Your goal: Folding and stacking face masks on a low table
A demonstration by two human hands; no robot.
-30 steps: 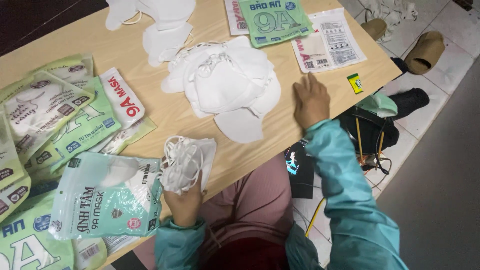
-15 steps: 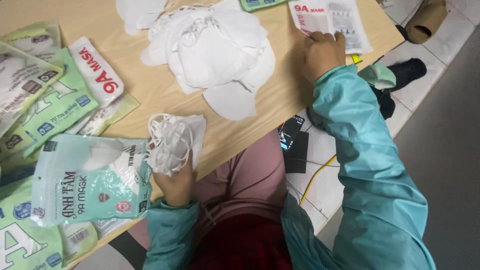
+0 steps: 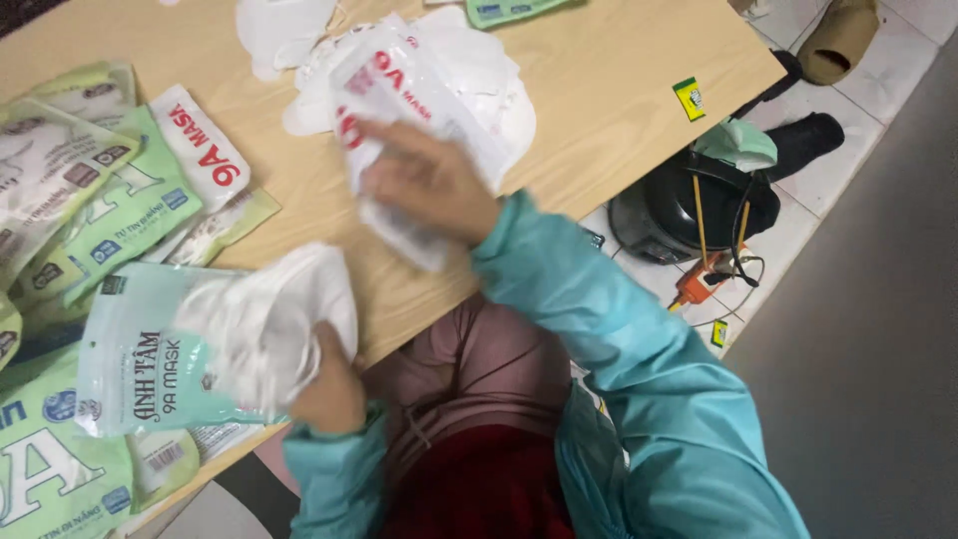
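Surface: a pale wooden table (image 3: 619, 90) seen from above, its edge running over a tiled floor (image 3: 898, 40) on the right.
Left hand: the left hand (image 3: 324, 394) sits at the near table edge, fingers curled shut around a bunch of white masks (image 3: 284, 319).
White masks: the bunch rises just above the left fingers and lies partly over a pale green packet (image 3: 140, 359), which spreads to the left of those fingers.
Near packets: more green packets (image 3: 50, 469) lie just past the pale green packet, at the near left corner.
Right hand: the right hand (image 3: 429, 185) is farther out over the table, fingers closed on a clear wrapper (image 3: 399, 110) with red print; the picture is blurred here.
Wrapper: it runs from under the right palm up past the fingertips.
Mask pile: loose white masks (image 3: 289, 30) lie just beyond the right fingers, partly under the wrapper.
Left stack: further packets (image 3: 100, 190) lie well left of the right fingers.
Floor things: a black pot (image 3: 689, 205) and an orange tool (image 3: 694, 284) sit well right of the right hand.
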